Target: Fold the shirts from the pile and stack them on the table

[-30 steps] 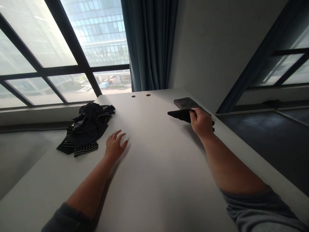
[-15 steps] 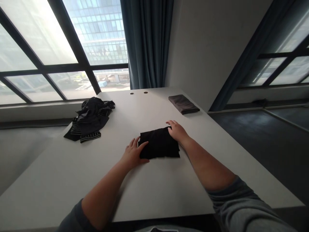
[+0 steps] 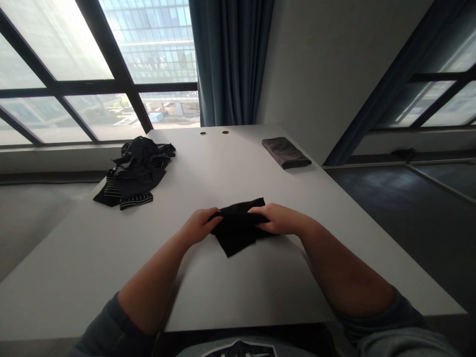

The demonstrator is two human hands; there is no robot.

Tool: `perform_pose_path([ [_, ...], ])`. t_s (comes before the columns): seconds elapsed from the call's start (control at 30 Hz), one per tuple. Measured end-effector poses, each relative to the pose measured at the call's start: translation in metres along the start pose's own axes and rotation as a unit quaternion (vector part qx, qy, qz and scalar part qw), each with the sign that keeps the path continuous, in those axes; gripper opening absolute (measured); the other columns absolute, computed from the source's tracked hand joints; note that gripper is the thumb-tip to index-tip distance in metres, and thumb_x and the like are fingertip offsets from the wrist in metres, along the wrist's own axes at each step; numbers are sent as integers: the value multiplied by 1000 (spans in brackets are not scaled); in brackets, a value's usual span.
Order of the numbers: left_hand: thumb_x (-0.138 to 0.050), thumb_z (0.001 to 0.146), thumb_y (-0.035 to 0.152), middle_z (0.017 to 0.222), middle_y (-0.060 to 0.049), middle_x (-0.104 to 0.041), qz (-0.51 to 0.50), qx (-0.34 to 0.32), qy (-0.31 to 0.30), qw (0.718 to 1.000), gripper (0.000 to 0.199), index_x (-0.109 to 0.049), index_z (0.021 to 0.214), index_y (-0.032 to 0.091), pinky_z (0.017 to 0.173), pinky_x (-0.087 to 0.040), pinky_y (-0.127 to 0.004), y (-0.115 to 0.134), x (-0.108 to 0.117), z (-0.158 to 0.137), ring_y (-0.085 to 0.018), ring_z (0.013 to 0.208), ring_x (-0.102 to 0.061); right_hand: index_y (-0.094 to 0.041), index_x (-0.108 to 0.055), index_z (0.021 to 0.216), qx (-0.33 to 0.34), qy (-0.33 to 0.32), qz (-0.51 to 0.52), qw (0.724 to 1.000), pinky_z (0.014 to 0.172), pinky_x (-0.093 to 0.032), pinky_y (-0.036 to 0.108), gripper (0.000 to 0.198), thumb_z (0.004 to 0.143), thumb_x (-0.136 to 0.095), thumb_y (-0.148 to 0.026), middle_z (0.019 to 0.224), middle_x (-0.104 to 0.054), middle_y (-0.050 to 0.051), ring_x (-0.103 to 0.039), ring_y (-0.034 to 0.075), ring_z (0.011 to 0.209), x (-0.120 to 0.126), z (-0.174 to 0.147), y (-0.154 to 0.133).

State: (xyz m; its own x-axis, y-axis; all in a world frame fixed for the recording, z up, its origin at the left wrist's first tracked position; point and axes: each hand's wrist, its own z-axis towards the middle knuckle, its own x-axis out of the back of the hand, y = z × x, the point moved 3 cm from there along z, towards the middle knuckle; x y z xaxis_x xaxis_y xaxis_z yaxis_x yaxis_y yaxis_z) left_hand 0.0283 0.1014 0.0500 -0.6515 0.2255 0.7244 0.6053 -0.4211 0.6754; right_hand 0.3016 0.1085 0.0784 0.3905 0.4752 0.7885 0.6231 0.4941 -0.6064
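A folded black cloth (image 3: pixel 238 225) is between my two hands above the white table (image 3: pixel 223 292), bent over so that one corner hangs toward me. My left hand (image 3: pixel 203 224) pinches its left edge, thumb on the near side. At the right side, my right hand (image 3: pixel 275 218) grips the cloth with thumb and fingers closed on it. Some of the fingers of both hands are hidden behind or under the fabric. Whether the cloth's lower edge touches the tabletop I cannot tell.
A crumpled heap of dark and striped clothes (image 3: pixel 137 171) lies at the table's left edge. A folded grey-brown cloth (image 3: pixel 285 152) rests at the far right. Two round cable holes (image 3: pixel 225 132) are near the far edge, below a blue curtain (image 3: pixel 230 59) and window.
My hands were spread over the flat black cloth. Now both have closed on its sides, and the cloth is lifted and bent, its near corner pointing down. The view has tilted slightly.
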Motion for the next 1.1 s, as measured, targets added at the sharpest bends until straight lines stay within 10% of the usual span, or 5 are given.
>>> perform_pose_path([
  [0.17, -53, 98, 54, 85, -2, -71, -125, 116, 33, 985, 38, -69, 92, 20, 70, -51, -31, -6, 9, -1, -20, 78, -65, -23, -67, 123, -48, 68, 192, 978, 84, -58, 36, 33, 100, -58, -43, 109, -76, 6, -72, 24, 95, 3, 12, 18],
  [0.33, -57, 98, 37, 114, -8, -73, 72, 75, 203, 974, 24, -70, 111, 23, 95, -51, -42, -10, 15, 0, -26, 102, -68, -19, -69, 116, -45, 319, 20, 946, 104, -53, 48, 25, 93, -59, -21, 119, -72, 13, -67, 29, 113, -10, 29, 37],
  [0.6, -70, 92, 35, 149, -9, -61, 187, -108, -105, 971, 39, -69, 131, 28, 112, -46, -50, 10, -16, -10, -33, 134, -59, -29, -64, 144, 140, -1, -42, 989, 116, -46, 45, 71, 76, -82, -21, 155, -56, 9, -55, 31, 140, -30, 19, 24],
  [0.97, -53, 97, 42, 82, -1, -72, -62, 109, -49, 991, 27, -70, 94, 21, 64, -48, -31, 2, -15, 0, -20, 71, -65, -20, -73, 99, -55, 37, 300, 952, 65, -54, 30, 31, 91, -66, -49, 83, -75, 3, -68, 19, 70, -35, 41, 36],
  [1.1, -58, 95, 41, 89, -2, -74, -89, 169, 83, 978, 23, -70, 98, 22, 72, -50, -31, -25, -17, 12, -21, 81, -67, -20, -70, 97, -109, 279, 239, 924, 77, -57, 38, 23, 91, -63, -41, 92, -75, 7, -69, 23, 81, -29, 46, 40],
])
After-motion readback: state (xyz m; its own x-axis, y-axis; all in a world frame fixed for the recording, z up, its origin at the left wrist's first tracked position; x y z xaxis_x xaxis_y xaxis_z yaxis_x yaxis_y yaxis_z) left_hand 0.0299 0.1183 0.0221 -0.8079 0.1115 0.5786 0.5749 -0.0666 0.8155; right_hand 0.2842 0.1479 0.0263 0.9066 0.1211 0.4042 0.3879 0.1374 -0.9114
